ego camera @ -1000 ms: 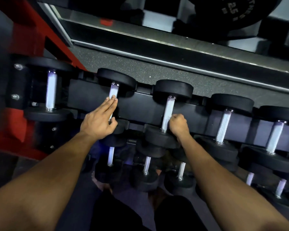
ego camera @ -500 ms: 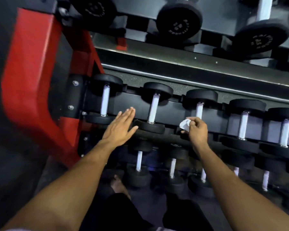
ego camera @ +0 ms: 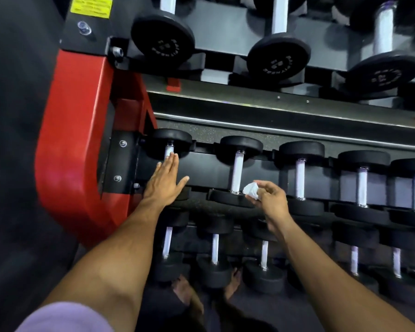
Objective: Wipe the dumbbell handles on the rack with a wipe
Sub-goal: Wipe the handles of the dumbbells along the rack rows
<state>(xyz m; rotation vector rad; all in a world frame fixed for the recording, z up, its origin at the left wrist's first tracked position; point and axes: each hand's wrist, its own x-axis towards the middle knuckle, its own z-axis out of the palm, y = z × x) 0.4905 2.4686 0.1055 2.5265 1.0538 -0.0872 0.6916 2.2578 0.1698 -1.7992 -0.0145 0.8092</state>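
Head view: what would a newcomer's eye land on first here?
Probably the crumpled white wipe, pinched in the right hand beside the second dumbbell handle of the middle row. Next, the left hand, flat and open, fingertips at the leftmost handle. The red rack upright curving down the left stands out against the black dumbbells.

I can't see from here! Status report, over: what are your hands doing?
Left hand open, flat over first dumbbell handle. Right hand pinching crumpled wipe beside second handle. Nothing in the way.
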